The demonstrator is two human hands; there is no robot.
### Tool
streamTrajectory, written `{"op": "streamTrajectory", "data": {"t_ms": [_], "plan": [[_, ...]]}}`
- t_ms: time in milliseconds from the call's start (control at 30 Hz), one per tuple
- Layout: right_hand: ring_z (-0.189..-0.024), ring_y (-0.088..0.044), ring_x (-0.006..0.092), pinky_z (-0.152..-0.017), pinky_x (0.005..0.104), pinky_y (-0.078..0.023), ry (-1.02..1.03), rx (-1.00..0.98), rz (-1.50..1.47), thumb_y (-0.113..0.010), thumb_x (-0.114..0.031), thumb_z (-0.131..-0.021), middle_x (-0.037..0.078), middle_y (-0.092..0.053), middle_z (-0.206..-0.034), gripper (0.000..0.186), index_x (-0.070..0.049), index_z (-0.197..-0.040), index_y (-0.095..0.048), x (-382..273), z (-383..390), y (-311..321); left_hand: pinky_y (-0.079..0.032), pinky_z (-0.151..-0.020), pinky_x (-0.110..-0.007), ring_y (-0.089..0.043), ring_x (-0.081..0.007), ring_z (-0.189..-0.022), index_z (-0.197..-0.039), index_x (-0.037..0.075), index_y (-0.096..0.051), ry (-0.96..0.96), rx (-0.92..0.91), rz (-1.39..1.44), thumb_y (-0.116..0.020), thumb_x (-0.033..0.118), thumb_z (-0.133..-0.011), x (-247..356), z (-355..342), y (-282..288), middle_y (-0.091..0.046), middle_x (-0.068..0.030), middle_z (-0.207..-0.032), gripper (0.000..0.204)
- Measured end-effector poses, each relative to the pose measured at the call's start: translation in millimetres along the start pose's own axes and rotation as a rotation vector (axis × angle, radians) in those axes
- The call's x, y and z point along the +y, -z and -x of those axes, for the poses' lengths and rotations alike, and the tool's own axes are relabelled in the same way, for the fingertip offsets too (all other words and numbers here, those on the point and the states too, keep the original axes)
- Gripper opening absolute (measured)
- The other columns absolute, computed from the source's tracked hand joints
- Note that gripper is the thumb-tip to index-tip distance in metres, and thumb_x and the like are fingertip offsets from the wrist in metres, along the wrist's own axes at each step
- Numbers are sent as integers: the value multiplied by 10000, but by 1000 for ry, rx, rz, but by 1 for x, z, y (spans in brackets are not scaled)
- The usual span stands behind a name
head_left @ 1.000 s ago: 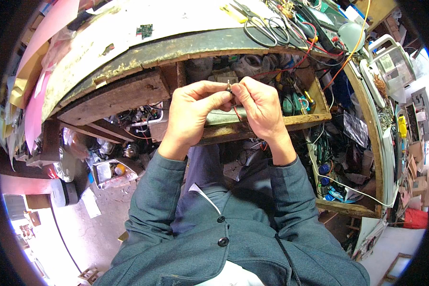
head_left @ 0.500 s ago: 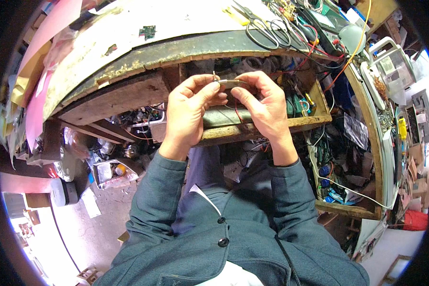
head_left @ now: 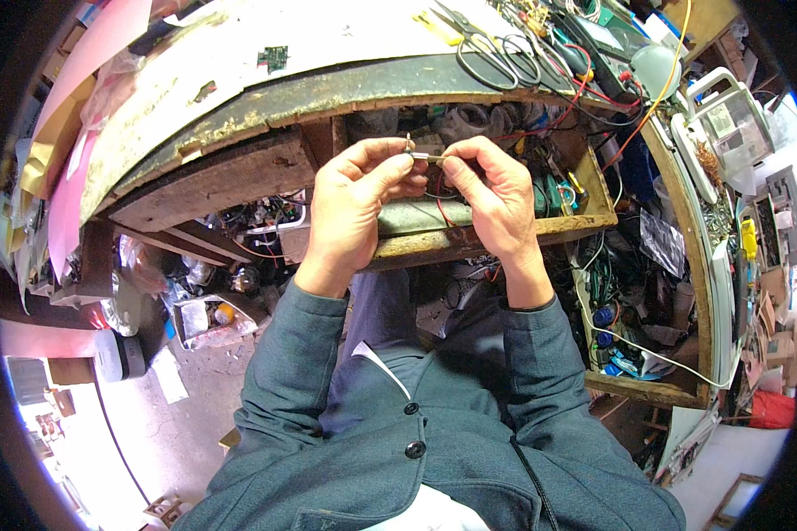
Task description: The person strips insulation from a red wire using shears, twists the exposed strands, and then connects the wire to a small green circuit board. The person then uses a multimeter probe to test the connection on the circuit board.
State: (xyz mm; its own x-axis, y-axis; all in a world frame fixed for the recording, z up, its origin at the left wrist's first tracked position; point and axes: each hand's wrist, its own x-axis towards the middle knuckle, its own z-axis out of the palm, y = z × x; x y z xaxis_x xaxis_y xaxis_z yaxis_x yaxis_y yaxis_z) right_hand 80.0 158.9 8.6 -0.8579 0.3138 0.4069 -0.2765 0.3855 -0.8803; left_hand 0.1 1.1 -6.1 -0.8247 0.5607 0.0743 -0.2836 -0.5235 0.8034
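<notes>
A small, thin metal part, silvery with a yellowish right end, spans the gap between my two hands, above an open drawer. My left hand pinches its left end between thumb and forefinger, where a short prong stands up. With thumb and forefinger closed, my right hand grips the right end. The part's exact kind is too small to make out, and my fingertips cover both ends. Beneath the hands, thin red and dark wires show in the wooden drawer.
Beyond the drawer, the bench carries a small dark circuit board and black-handled scissors. Tangled wires and a meter lie at the far right. A second wooden drawer holds cables on the right. A box of odds and ends sits low left.
My right thumb and forefinger have come together on the part's right end. The part has shifted slightly to the right; my left hand stays nearly in place.
</notes>
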Motion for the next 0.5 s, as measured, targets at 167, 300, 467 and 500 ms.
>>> {"op": "streamTrajectory", "data": {"t_ms": [167,300,467,500], "plan": [[-680,-556,94,-625,259,-466,79,-21,54,-654,-66,-922,52,-635,-768,74,1,-946,-673,2,0,-3,-584,-774,-301,-697,-173,-839,-1097,-27,-651,0,1,-12,-706,47,-894,-1,-1,-1,-714,-120,-970,223],[-685,-607,136,-634,272,-489,172,13,131,-673,-46,-894,79,-659,-786,66,0,-939,-688,2,-1,-1,-584,-772,-297,-694,-168,-837,-1085,-19,-655,-28,24,-17,-699,38,-897,0,0,-2,-712,-106,-968,201],[-711,-653,178,-656,285,-512,221,47,185,-703,-23,-852,93,-679,-800,65,-5,-914,-696,-6,-1,-2,-582,-774,-293,-692,-164,-843,-1074,-10,-662,-48,21,-10,-693,26,-898,-1,0,-1,-712,-97,-971,182],[-709,-651,177,-655,283,-511,226,58,185,-710,-23,-845,93,-678,-797,64,-6,-906,-697,-6,-1,-2,-582,-776,-292,-691,-162,-844,-1073,-10,-663,-47,20,-16,-694,27,-898,0,1,-1,-712,-96,-970,181]]}}
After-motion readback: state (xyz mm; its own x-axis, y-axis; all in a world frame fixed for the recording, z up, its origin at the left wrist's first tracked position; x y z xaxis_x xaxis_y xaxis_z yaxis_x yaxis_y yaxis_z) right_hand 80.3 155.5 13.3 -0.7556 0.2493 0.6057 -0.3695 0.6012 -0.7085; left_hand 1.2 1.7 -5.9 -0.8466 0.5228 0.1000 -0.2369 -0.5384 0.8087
